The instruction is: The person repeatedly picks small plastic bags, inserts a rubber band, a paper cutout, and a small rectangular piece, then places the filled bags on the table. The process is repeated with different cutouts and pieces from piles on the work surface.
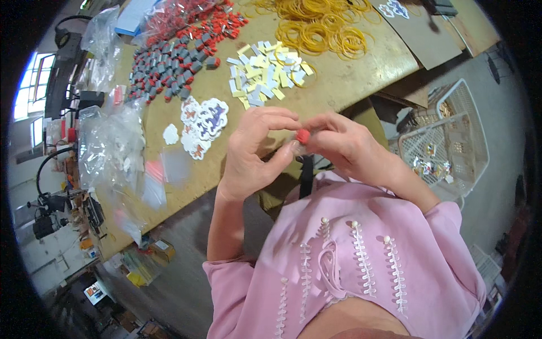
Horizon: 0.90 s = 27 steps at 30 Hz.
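Observation:
My right hand (350, 144) pinches a small red piece (303, 136) between thumb and fingers, just past the near edge of the table. My left hand (248, 150) curves toward it from the other side, its thumb tip up against the piece. Something clear seems to lie under that thumb, too small to make out. Beyond the hands on the table are a pile of yellow and white small rectangles (268, 70) and a heap of grey and red small pieces (169, 68). Near my left hand lie white die-cut stickers (203, 124) with coloured figures.
Yellow rubber bands (327, 37) lie loose at the table's far side. Clear plastic bags (110, 141) cover the left end, with small flat bags (152, 189) nearby. On the right stands a white plastic basket (480, 133) holding shiny packets.

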Available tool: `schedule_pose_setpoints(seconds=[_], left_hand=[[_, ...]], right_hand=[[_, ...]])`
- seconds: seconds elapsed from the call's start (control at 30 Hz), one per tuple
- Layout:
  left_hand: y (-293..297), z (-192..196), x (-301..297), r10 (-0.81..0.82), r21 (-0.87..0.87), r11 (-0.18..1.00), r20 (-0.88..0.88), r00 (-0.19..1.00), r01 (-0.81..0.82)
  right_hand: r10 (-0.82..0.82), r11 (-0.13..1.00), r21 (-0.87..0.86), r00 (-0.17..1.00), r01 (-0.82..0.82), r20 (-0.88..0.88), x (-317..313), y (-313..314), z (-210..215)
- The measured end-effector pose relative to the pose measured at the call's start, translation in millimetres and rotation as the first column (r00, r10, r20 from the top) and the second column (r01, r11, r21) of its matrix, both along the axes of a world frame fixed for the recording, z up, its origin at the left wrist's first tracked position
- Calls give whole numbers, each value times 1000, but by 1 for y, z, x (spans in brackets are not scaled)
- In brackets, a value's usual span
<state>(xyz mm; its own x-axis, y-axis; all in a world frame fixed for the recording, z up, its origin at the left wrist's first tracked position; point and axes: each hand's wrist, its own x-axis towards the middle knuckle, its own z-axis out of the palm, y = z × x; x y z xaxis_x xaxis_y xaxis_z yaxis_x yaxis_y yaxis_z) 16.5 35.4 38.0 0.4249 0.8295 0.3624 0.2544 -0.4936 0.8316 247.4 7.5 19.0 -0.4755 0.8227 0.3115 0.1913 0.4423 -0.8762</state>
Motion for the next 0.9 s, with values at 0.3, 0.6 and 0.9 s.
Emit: schedule_pose_setpoints(seconds=[0.3, 0.6, 0.9], left_hand=[[142, -1, -26, 416, 323, 894, -345, 842, -310], [211, -28, -38, 403, 458, 885, -660, 634, -85], [147, -8, -29, 329, 8, 940, -290, 899, -342]], right_hand=[[-94, 995, 42, 994, 91, 62, 16, -20, -3], [-189, 982, 20, 981, 188, 48, 43, -23, -13], [-192, 978, 89, 981, 190, 11, 38, -13, -14]])
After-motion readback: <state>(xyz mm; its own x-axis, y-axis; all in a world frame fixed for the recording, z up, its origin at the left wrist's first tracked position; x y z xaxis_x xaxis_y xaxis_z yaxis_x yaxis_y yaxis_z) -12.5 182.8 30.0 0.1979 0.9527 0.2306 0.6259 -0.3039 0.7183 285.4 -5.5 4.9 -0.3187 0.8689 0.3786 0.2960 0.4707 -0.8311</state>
